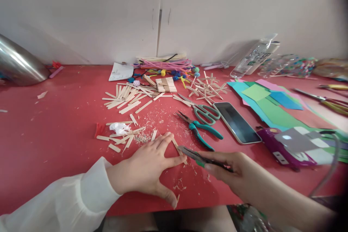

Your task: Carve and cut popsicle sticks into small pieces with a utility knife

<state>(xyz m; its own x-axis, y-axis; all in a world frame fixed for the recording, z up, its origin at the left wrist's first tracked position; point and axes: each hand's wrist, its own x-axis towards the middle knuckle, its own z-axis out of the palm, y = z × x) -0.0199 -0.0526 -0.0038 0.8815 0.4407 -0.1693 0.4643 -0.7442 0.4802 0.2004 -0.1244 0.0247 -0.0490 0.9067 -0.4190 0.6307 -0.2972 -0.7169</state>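
My left hand [148,168] lies flat on the red table [59,123], fingers spread, pressing a wooden craft stick [178,148] under its fingertips. My right hand [233,170] is closed round a slim cutting tool [195,156] with a dark blade and green grip, whose tip meets the stick by my left fingers. Wood shavings [163,123] are scattered around both hands.
Loose craft sticks [127,99] and stick stars [208,88] lie further back, with pipe cleaners [170,65]. Teal pliers [202,132], scissors [206,112], a phone [236,121], coloured paper [268,103], a purple device [282,146] and a plastic bottle [254,56] sit to the right. A metal bowl [19,63] stands far left.
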